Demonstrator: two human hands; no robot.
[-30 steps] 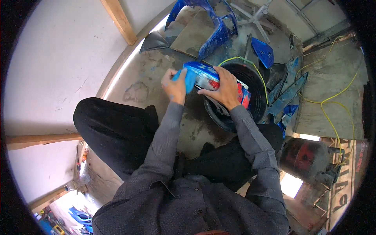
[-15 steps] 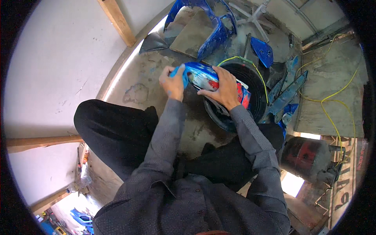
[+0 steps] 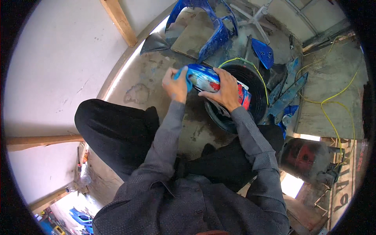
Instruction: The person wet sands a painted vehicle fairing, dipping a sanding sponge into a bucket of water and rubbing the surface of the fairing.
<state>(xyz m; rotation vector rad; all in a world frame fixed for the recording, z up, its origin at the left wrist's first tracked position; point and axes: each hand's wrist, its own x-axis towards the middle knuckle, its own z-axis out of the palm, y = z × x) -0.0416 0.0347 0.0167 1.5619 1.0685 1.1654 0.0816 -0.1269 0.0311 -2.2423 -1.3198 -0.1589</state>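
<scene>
A blue, white and red painted plastic panel [image 3: 203, 81], apparently a motorcycle body part, is tilted over the mouth of a black tub [image 3: 259, 88]. My right hand [image 3: 225, 89] grips it from above, thumb on the near side and fingers over the far side. At the panel's left end, my left hand [image 3: 174, 87] is closed on a thin, folded blue sheet [image 3: 189, 80] and presses it against the painted surface. Whether the sheet is cloth or abrasive paper I cannot tell.
Beyond the tub lies a large blue fairing [image 3: 216, 37] and a smaller blue panel [image 3: 262, 53]. Blue strips [image 3: 288, 92] lean at the right. A yellow-green hose [image 3: 256, 70] crosses the tub's rim. A dark, rusty tank [image 3: 307, 158] lies near my right knee.
My left hand has shifted slightly right with the blue sheet, along the panel's left end. The right hand keeps its grip on the panel.
</scene>
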